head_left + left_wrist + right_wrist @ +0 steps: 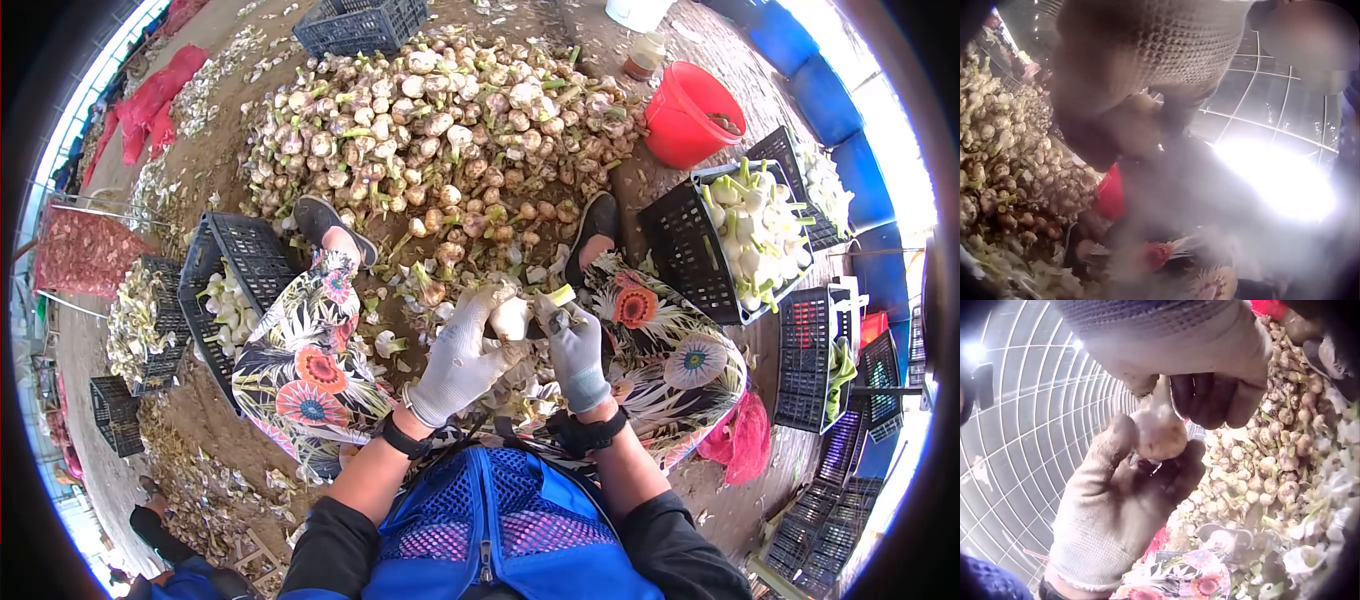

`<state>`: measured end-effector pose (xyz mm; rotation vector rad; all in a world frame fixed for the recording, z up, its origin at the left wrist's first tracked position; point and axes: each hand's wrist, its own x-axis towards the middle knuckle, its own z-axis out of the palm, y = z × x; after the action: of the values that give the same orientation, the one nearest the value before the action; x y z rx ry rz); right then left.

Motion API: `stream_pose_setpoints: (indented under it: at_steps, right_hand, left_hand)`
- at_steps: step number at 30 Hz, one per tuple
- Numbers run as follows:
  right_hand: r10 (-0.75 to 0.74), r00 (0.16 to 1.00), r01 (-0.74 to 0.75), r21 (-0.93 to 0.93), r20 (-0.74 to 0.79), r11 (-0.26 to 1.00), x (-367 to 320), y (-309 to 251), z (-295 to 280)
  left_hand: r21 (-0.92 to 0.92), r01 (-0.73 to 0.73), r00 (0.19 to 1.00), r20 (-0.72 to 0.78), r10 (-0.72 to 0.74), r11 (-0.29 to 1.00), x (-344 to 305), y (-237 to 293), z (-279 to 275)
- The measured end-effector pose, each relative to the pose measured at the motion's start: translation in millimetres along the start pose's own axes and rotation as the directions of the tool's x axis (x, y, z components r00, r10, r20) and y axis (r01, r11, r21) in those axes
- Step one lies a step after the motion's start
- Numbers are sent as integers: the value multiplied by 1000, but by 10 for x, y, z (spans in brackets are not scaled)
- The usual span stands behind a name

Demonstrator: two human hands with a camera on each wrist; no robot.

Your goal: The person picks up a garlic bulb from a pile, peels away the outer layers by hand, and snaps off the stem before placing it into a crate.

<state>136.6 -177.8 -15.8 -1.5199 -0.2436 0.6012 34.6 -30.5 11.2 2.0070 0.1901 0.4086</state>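
A white garlic bulb (pixel 510 318) is between the two gloved hands over the lap; its green-white stem (pixel 561 296) points up and right. The left hand (pixel 465 355) grips the bulb between thumb and fingers. The right hand (pixel 577 355) pinches the stem end. In the right wrist view the bulb (pixel 1161 436) shows a brownish base, with the left hand (pixel 1107 509) around it and the right hand (pixel 1179 356) at its neck. The left wrist view shows the gloved left hand (pixel 1141 69) large and blurred, hiding most of the bulb.
A large garlic heap (pixel 430 130) lies beyond the feet. Black crates of trimmed garlic stand at the right (pixel 690 250) and left (pixel 245 260). A red bucket (pixel 690 115) is at the upper right, a dark crate (pixel 360 25) behind the heap. Peelings litter the ground.
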Motion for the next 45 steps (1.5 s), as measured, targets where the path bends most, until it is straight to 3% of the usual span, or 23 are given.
stream_pose_setpoints:
  at_steps: [3,5,6,7,9,10,13,15,16,17,19,25,27,29,31,33,35,36,37,39,42,44,45]
  right_hand:
    - [152,984,-140,-128,91,982,-60,-289,-16]
    - [69,992,-61,-71,103,996,-127,-203,-33]
    - [61,994,-59,-20,88,998,-132,-117,-58]
    - [55,996,-57,30,72,998,-126,-25,-78]
    - [105,994,-107,59,32,993,-80,105,-33]
    - [24,999,-25,44,24,999,-49,125,14]
    - [-37,999,37,-64,-8,997,-31,-69,91]
    - [107,993,-104,-53,53,993,-65,-156,61]
    - [83,995,-78,-97,52,992,-93,-188,44]
    - [84,995,-79,-98,52,992,-93,-181,49]
    - [78,996,-82,114,42,990,-91,-148,59]
    - [80,961,-137,202,265,970,-24,-179,-75]
    - [34,940,-49,36,340,998,-32,-141,-114]
    - [5,955,-5,-1,295,1000,1,-102,-103]
    - [-300,876,447,-406,377,797,73,-251,-90]
    - [-308,855,476,-394,417,786,95,-292,-66]
    - [-260,936,301,-155,238,941,53,-141,-26]
    - [-267,928,306,-123,258,944,57,-167,-102]
    - [-18,976,-2,95,216,995,36,-126,-179]
    - [-42,953,4,124,300,992,-76,-155,-257]
    - [26,949,-73,139,314,988,-150,-34,-240]
    - [43,954,-83,122,296,989,-136,-8,-252]
    - [94,975,-129,168,203,977,-91,75,-313]
  left_hand:
    - [-45,44,999,14,-44,998,-42,-5,-19]
    - [-616,324,937,104,-333,718,-77,-48,-30]
    - [-455,314,942,37,-334,834,-88,-150,-36]
    - [-458,316,941,39,-336,831,-92,-167,-10]
    - [-229,130,989,-38,-143,965,-71,-141,30]
    - [-46,77,996,-35,-78,996,-49,-38,25]
    - [32,3,997,-83,0,999,-49,-12,82]
    - [-25,41,996,-83,-42,999,-62,-20,37]
    - [-340,210,975,2,-223,917,-71,-6,5]
    - [-602,366,923,141,-357,710,-78,-4,-18]
    - [-544,344,935,122,-334,765,-65,-44,-15]
    - [-559,416,909,246,-335,717,-136,-313,-10]
    - [-823,442,872,301,-387,356,-207,-299,-7]
    - [-763,536,837,422,-349,362,-236,-226,-110]
    - [-679,535,845,432,-315,503,-247,-181,-53]
    - [-581,631,743,643,-185,514,-212,-238,-31]
    - [-720,688,715,653,-251,86,-255,-132,56]
    - [-723,685,718,650,-249,88,-206,-85,22]
    - [-750,656,729,600,-328,85,-146,-39,-11]
    - [-876,468,806,372,-460,112,-181,-90,116]
    - [-904,425,859,385,-338,50,-171,-276,198]
    - [-722,493,808,175,-562,485,-140,-258,176]
    - [-721,493,809,174,-562,486,-138,-209,124]
